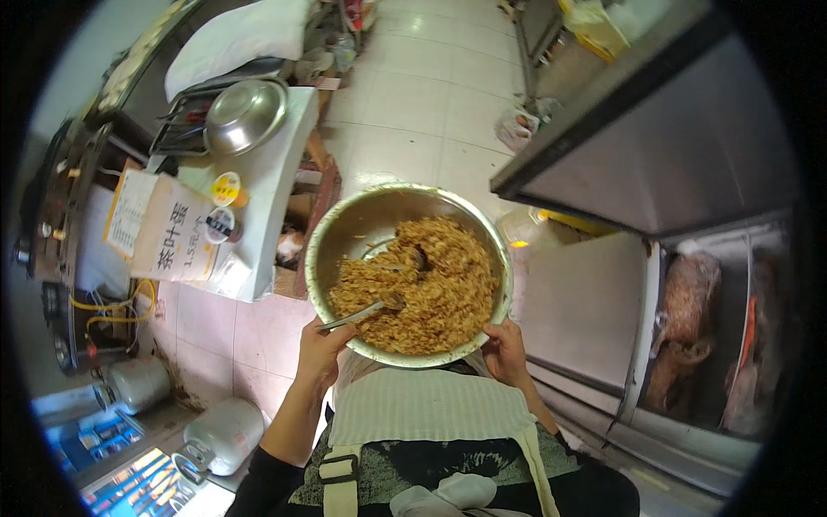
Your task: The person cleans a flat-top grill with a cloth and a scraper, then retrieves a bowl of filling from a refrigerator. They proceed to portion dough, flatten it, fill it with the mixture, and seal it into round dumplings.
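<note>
A wide metal basin (322, 241) is held up level in front of my apron, in the middle of the view. Brown, grainy, chopped-looking food (448, 302) fills much of it; its exact kind I cannot tell. My left hand (320, 353) grips the near left rim, and my right hand (506, 351) the near right rim, thumbs on top and most fingers hidden underneath. A metal spoon (355, 316) lies with its head in the food, its handle resting over the rim by my left hand. Another dark utensil (420, 258) is partly buried near the middle.
On the left, a table (289, 146) bears an upturned metal bowl (245, 116), sealed cups (228, 189) and a cardboard sign (177, 226). Gas cylinders (226, 435) stand below. At right, an open chest freezer (642, 345) holds bagged food (689, 302); a dark panel (655, 129) juts out above.
</note>
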The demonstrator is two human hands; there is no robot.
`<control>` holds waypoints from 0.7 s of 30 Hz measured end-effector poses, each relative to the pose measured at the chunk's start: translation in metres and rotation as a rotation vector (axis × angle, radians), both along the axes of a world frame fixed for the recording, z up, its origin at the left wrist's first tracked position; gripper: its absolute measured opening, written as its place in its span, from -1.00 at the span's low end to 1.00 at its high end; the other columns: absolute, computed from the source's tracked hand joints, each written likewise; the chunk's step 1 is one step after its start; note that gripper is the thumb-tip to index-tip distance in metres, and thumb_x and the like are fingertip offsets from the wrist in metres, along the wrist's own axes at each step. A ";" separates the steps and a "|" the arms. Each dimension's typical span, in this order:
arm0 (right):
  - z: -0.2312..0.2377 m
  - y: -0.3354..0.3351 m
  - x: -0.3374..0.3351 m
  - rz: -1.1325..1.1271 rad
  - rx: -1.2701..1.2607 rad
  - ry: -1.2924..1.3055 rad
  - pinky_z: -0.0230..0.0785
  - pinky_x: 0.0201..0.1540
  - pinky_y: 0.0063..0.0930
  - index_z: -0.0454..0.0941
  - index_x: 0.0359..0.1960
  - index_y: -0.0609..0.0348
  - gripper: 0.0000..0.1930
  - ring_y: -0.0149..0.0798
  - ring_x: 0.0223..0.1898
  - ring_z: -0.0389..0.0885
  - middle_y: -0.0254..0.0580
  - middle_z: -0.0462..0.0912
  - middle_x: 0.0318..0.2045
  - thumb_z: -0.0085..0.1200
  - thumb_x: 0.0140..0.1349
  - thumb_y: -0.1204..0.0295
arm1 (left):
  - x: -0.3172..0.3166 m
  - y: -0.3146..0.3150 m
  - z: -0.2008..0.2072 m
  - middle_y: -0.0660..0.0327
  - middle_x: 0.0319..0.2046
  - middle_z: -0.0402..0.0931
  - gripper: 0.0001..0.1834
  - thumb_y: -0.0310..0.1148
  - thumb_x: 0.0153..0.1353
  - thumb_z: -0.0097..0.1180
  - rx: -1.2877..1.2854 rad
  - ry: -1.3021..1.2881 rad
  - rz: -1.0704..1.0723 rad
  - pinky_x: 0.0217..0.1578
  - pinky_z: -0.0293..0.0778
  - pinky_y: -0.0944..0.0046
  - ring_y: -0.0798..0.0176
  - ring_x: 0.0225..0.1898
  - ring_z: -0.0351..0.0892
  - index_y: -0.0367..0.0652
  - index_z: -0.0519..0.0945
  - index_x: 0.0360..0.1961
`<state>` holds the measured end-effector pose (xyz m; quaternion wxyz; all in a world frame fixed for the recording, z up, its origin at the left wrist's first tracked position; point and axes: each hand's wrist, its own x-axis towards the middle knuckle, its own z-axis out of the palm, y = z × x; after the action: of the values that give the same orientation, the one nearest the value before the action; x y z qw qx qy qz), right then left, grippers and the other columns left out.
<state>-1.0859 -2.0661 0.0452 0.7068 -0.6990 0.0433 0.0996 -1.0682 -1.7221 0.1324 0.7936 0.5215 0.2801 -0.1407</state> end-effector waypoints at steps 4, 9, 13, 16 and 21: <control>0.040 0.042 0.107 0.064 0.152 0.001 0.40 0.11 -0.36 0.44 0.08 0.43 -0.58 -0.21 0.03 0.59 -0.03 0.61 0.03 0.02 0.14 0.57 | 0.015 0.020 0.002 0.31 -0.35 0.60 -0.75 -0.57 0.09 0.23 0.026 -0.104 0.276 -0.47 0.32 0.49 0.52 -0.46 0.44 -0.30 0.61 -0.15; 0.094 0.064 0.240 0.130 0.414 -0.188 0.43 0.01 -0.45 0.58 -0.22 0.44 -0.77 -0.28 -0.12 0.64 -0.07 0.68 -0.15 0.01 0.12 0.56 | 0.109 0.016 0.004 0.26 -0.24 0.64 -0.71 -0.56 0.10 0.26 -0.086 -0.297 0.397 -0.28 0.49 0.42 0.43 -0.28 0.58 -0.24 0.61 -0.11; 0.104 0.051 0.315 -0.058 0.223 -0.459 0.38 0.01 -0.42 0.58 -0.42 0.45 -0.87 -0.23 -0.08 0.58 0.04 0.63 -0.11 0.02 0.09 0.58 | 0.204 0.007 0.025 0.27 -0.26 0.65 -0.72 -0.48 0.09 0.32 -0.108 -0.397 0.289 -0.25 0.51 0.38 0.42 -0.29 0.59 -0.20 0.63 -0.14; 0.101 0.037 0.339 -0.289 0.096 -0.636 0.12 0.29 -0.27 0.57 -0.36 0.41 -0.87 -0.07 0.18 0.43 0.27 0.49 0.10 0.00 0.12 0.59 | 0.253 -0.003 0.038 0.26 -0.28 0.65 -0.74 -0.48 0.08 0.30 -0.112 -0.397 0.205 -0.27 0.52 0.38 0.41 -0.32 0.59 -0.20 0.62 -0.16; 0.092 0.023 0.308 -0.261 -0.401 -0.963 -0.08 0.43 0.01 0.55 -0.23 0.33 -0.81 0.03 -0.06 0.44 0.15 0.49 -0.13 0.03 0.18 0.48 | 0.258 0.000 0.039 0.30 -0.31 0.64 -0.74 -0.50 0.05 0.27 -0.154 -0.425 0.067 -0.31 0.50 0.39 0.45 -0.36 0.57 -0.21 0.62 -0.18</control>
<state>-0.7775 -2.0431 0.1372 0.5057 -0.7758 -0.1809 -0.3312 -0.8105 -1.7224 0.1710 0.8763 0.4679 0.1123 -0.0222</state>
